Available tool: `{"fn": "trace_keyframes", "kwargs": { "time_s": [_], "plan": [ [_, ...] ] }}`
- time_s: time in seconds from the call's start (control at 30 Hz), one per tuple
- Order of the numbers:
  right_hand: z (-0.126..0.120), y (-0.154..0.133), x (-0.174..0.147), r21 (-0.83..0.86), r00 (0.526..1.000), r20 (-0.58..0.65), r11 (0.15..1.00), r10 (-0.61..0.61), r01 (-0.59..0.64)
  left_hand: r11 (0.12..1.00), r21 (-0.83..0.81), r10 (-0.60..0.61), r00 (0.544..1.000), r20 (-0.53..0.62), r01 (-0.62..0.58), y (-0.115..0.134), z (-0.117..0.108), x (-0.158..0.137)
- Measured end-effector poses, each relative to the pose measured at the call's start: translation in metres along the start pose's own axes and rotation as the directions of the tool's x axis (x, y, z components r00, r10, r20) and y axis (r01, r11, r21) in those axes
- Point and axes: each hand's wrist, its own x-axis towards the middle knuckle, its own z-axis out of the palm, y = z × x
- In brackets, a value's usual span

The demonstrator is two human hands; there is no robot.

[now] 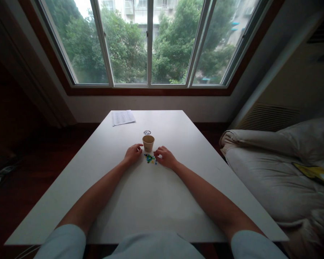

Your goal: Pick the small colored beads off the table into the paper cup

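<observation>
A brown paper cup [148, 144] stands upright near the middle of the white table [151, 201], its open top facing up. Just in front of it lies a small pile of tiny pieces [150, 158] in green, blue, yellow and dark colours. My left hand [133, 154] rests on the table left of the cup, fingers apart and their tips close to its side; whether they touch it I cannot tell. Over the right edge of the pile, my right hand [165, 157] has its fingertips pinched together. Anything between those fingertips is too small to make out.
Behind the cup lies a small round item with a dark rim [147, 132]. Printed sheets of paper [123, 117] lie at the table's far left corner. A window [148, 43] is beyond the table, and a pale padded sofa [261, 172] stands on the right.
</observation>
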Motion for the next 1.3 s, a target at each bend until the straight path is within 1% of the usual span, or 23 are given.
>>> {"fn": "trace_keyframes", "kwargs": {
  "time_s": [0.13, 0.3, 0.4, 0.53, 0.73, 0.9, 1.0, 1.2, 1.3],
  "plan": [
    [0.002, -0.003, 0.002, -0.028, 0.999, 0.047, 0.999, -0.027, 0.028, 0.999, -0.027, 0.042, 0.999, 0.013, -0.042, -0.002, -0.004, -0.008],
    [0.007, -0.008, 0.008, -0.075, 0.998, 0.045, 0.996, 0.052, -0.049, 0.999, 0.012, 0.037, 0.999, 0.027, -0.037, 0.003, -0.006, -0.013],
    [0.009, -0.011, 0.011, -0.099, 0.994, 0.05, 0.991, 0.093, -0.088, 0.997, 0.04, 0.059, 0.997, 0.042, -0.061, 0.007, -0.005, -0.014],
    [0.008, -0.014, 0.011, -0.123, 0.995, 0.076, 0.991, 0.07, -0.06, 0.994, 0.047, 0.094, 0.994, 0.052, -0.097, 0.01, -0.005, -0.015],
    [0.004, -0.02, 0.011, -0.186, 0.991, 0.12, 0.982, 0.057, -0.034, 0.995, 0.056, 0.077, 0.995, 0.06, -0.081, 0.013, -0.008, -0.016],
    [0.005, -0.024, 0.014, -0.233, 0.99, 0.13, 0.972, 0.049, -0.018, 0.994, 0.06, 0.092, 0.993, 0.071, -0.096, 0.013, -0.008, -0.017],
    [0.006, -0.026, 0.015, -0.232, 0.99, 0.126, 0.972, 0.06, -0.029, 0.992, 0.06, 0.105, 0.992, 0.063, -0.109, 0.014, -0.007, -0.017],
    [0.008, -0.027, 0.015, -0.231, 0.988, 0.114, 0.97, 0.1, -0.071, 0.994, 0.052, 0.089, 0.993, 0.071, -0.093, 0.018, -0.007, -0.017],
    [0.01, -0.026, 0.014, -0.227, 0.989, 0.112, 0.971, 0.098, -0.07, 0.993, 0.044, 0.105, 0.992, 0.066, -0.108, 0.018, -0.007, -0.018]
  ]
}}
